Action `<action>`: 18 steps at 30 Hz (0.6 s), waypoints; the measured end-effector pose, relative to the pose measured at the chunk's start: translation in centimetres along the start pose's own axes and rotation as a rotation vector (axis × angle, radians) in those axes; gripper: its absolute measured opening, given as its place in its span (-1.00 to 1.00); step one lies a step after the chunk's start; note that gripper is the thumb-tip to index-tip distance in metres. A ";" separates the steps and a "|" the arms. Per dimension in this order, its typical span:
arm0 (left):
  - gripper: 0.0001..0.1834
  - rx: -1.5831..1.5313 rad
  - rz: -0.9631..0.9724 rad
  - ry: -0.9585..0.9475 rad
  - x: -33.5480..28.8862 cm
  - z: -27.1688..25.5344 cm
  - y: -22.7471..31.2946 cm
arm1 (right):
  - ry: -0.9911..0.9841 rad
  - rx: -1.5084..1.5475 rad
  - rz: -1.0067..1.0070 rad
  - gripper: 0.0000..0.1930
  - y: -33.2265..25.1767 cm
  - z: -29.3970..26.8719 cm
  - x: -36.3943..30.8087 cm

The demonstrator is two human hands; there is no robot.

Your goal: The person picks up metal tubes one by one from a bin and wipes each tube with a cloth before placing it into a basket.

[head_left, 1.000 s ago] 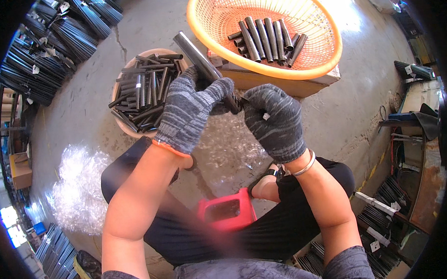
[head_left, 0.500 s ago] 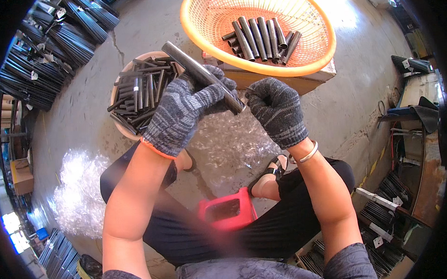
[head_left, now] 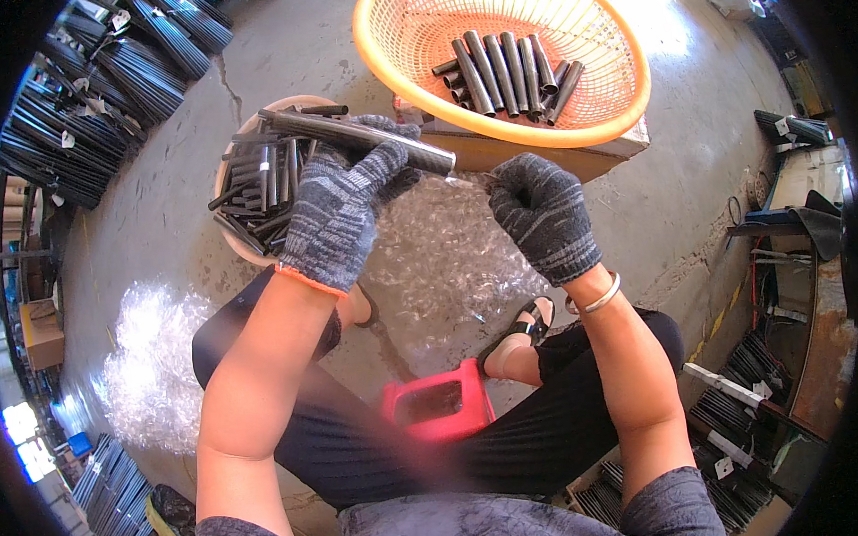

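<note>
In a grey knit glove, my left hand [head_left: 350,181] is wrapped round a dark, glossy tube [head_left: 363,141], which slants from upper left down to its open right end. My right hand [head_left: 540,207], gloved alike, is pinched just right of that end. A thin bit at its fingertips is too small to name, and a pale wisp shows between it and the tube. Under the tube's left part stands a pale round tub [head_left: 230,239] heaped with short dark tubes [head_left: 256,179]. Beyond my hands, an orange plastic basket [head_left: 622,119] holds several dark tubes [head_left: 507,71].
The basket rests on a cardboard box [head_left: 576,159]. Clear plastic scraps [head_left: 438,258] cover the floor between my feet, with a bigger pile [head_left: 154,372] at the left. A red stool [head_left: 443,404] stands between my legs. Bundles of long dark tubes [head_left: 65,139] lie far left.
The tube has turned flatter, its left end swinging left and down over the tub, its right end rising slightly. My right hand has shifted a little right, away from the tube.
</note>
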State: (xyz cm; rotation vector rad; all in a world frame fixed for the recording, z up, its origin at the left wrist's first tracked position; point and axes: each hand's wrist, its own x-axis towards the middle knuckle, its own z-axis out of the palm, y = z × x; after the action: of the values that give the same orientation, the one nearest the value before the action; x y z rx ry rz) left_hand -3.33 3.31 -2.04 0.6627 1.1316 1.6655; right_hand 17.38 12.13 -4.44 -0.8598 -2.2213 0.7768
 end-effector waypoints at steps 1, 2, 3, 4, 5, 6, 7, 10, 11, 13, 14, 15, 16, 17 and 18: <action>-0.70 -0.030 0.045 0.023 0.1 -0.2 -0.1 | 0.018 -0.040 -0.025 -0.91 0.4 -0.1 0.1; -0.77 -0.025 0.048 0.078 0.9 -0.8 0.6 | 0.039 -0.083 -0.047 -0.91 0.9 -0.5 0.0; -0.85 -0.016 0.056 0.137 1.4 -1.5 2.2 | 0.076 -0.090 0.041 -0.92 1.4 -0.6 -0.1; -0.86 -0.028 0.059 0.221 1.2 -1.8 3.7 | 0.107 -0.092 0.033 -0.93 1.7 -1.0 0.0; -0.89 -0.028 0.088 0.247 1.3 -1.7 4.5 | 0.138 -0.097 0.025 -0.91 2.3 -1.4 0.0; -0.88 -0.035 0.091 0.235 1.5 -1.9 4.3 | 0.063 -0.156 0.035 -0.92 2.8 -1.8 -0.2; -0.87 -0.042 0.094 0.222 1.6 -2.0 4.0 | -0.035 -0.238 0.007 -0.91 3.3 -1.9 -0.4; -0.82 -0.023 0.031 0.177 0.7 -1.6 2.6 | -0.241 -0.370 -0.084 -0.88 2.0 -1.3 -0.7; -0.81 0.027 0.017 0.167 0.6 -1.4 2.2 | -0.206 -0.272 -0.086 -0.88 1.4 -1.1 -0.4; -0.78 0.126 -0.011 0.145 0.2 -1.0 1.6 | -0.135 -0.077 -0.087 -0.88 0.6 -0.7 0.1; -0.78 0.176 -0.085 0.145 0.1 -0.3 2.2 | -0.111 0.038 -0.102 -0.88 -0.3 -1.0 0.5; -0.78 0.162 -0.088 0.121 0.0 -0.2 2.2 | -0.091 0.086 -0.092 -0.88 -1.1 -1.0 0.6; -0.78 0.149 -0.092 0.097 0.0 -0.1 2.1 | -0.070 0.135 -0.083 -0.87 -1.8 -0.8 0.7; -0.78 0.138 -0.100 0.076 -0.2 0.1 2.1 | -0.052 0.188 -0.070 -0.86 -2.5 -0.6 0.6; -0.77 0.160 -0.111 0.088 -0.4 0.5 2.1 | -0.039 0.153 -0.080 -0.84 -3.0 -0.6 0.5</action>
State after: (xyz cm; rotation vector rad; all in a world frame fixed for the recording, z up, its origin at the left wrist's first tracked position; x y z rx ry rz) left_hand -3.66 2.89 0.09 0.6201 1.3511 1.5332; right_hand 16.40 10.78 -1.80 -0.6836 -2.1834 0.9183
